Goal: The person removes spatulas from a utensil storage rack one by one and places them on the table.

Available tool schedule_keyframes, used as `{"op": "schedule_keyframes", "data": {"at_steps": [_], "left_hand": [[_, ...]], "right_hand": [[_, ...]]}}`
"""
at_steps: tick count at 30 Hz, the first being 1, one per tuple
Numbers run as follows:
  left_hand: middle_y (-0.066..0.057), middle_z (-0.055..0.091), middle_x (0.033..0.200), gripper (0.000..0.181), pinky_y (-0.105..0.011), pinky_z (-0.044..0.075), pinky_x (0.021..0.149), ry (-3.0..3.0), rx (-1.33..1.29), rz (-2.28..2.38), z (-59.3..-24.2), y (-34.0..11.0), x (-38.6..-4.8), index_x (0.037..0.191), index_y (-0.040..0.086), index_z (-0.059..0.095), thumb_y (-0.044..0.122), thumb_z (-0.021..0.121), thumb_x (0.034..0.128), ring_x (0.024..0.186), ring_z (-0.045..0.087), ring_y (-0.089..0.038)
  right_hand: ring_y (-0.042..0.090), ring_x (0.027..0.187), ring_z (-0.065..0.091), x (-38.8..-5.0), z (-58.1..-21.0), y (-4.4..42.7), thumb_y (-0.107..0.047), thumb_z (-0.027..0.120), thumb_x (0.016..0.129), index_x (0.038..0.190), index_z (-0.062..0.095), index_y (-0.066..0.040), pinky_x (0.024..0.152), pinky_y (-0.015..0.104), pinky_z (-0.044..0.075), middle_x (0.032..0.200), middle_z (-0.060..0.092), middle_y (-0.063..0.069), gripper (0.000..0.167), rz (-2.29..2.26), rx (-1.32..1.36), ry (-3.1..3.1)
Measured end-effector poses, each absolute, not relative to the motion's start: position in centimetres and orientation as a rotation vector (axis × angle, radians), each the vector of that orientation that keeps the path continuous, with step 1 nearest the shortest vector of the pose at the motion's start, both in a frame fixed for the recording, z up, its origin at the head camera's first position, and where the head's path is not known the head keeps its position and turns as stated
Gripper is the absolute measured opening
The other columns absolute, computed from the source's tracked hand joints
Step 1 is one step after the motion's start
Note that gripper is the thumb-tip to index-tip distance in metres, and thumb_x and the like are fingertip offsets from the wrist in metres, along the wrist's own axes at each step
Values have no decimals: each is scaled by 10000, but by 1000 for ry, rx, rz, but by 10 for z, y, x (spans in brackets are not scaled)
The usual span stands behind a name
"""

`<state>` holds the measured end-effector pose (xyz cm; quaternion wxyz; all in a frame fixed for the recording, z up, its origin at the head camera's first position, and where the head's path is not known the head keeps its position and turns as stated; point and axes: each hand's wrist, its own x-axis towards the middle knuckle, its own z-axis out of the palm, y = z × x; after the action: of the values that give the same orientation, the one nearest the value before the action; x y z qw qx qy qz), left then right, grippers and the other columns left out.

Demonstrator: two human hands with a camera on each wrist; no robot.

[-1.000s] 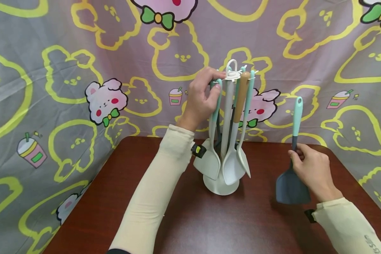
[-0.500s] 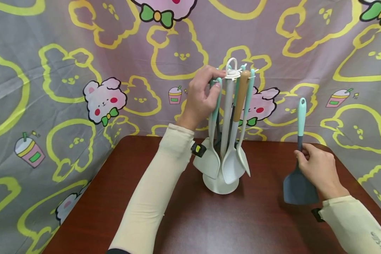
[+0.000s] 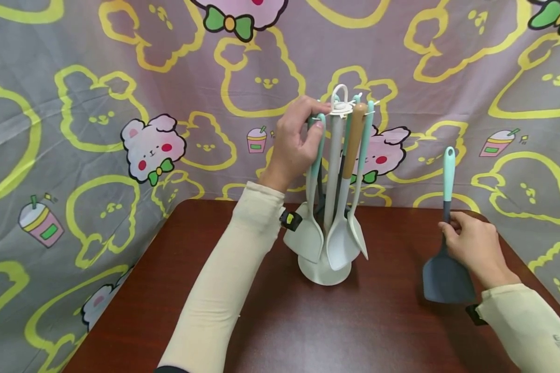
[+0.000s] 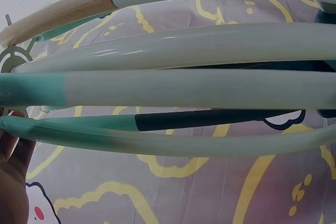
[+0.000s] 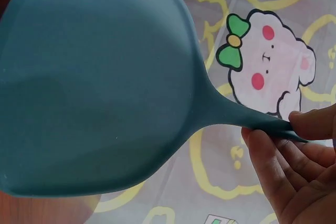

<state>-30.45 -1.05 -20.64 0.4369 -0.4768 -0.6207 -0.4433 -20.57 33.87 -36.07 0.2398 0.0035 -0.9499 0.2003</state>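
The right hand [image 3: 478, 247] pinches the dark spatula [image 3: 448, 278] by its neck between thumb and fingers, blade down, over the counter [image 3: 373, 326], right of the utensil stand [image 3: 324, 274]. The left hand [image 3: 296, 141] curls its fingers round the stand's top; exactly which part they grip is hard to see.

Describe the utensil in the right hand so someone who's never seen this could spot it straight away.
On the reddish-brown table, find the white rack hung with utensils. To its right in the head view, the right hand grips a turner by its neck, mint handle up and broad dark blade down. Unlike the hanging utensils, it is off the rack.
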Motion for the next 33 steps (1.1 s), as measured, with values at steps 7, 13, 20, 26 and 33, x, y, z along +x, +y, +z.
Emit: {"op": "schedule_keyframes", "data": {"at_steps": [7, 13, 20, 26, 33], "left_hand": [[-195, 688, 1022, 246, -249, 492, 950, -1544, -1188, -1103, -205, -12, -304, 1000, -52, 657, 54, 472, 878, 1078, 665, -291], [-200, 687, 1026, 246, -261, 495, 936, -1540, -1175, -1121, -205, -13, -305, 1003, -52, 661, 56, 484, 871, 1074, 659, -296], [-196, 682, 1020, 251, -250, 492, 936, -1543, -1174, -1115, -204, -14, -304, 1011, -54, 660, 43, 475, 873, 1072, 658, -283], [-189, 678, 1011, 258, -258, 496, 910, -1548, -1165, -1100, -204, -15, -303, 1016, -50, 658, 53, 463, 880, 1061, 654, -274], [-195, 683, 1020, 244, -246, 480, 962, -1553, -1180, -1104, -205, -12, -302, 997, -53, 655, 43, 466, 875, 1081, 661, -284]], "right_hand": [[166, 549, 449, -209, -359, 346, -173, 591, 972, 1016, 620, 50, 489, 275, 309, 679, 629, 105, 229, 548, -9, -2683], [193, 558, 444, -217, -360, 354, -200, 564, 988, 927, 605, 13, 496, 299, 305, 617, 554, 52, 226, 547, -46, -2740], [194, 535, 438, -224, -365, 365, -178, 569, 974, 882, 607, 11, 474, 300, 305, 592, 523, 47, 214, 553, -68, -2779], [203, 544, 429, -230, -368, 374, -164, 581, 957, 915, 599, 41, 489, 306, 305, 606, 518, 64, 210, 557, -69, -2808], [211, 585, 466, -234, -374, 388, -139, 595, 939, 917, 603, 74, 516, 301, 332, 600, 552, 41, 215, 530, -61, -2873]]}}
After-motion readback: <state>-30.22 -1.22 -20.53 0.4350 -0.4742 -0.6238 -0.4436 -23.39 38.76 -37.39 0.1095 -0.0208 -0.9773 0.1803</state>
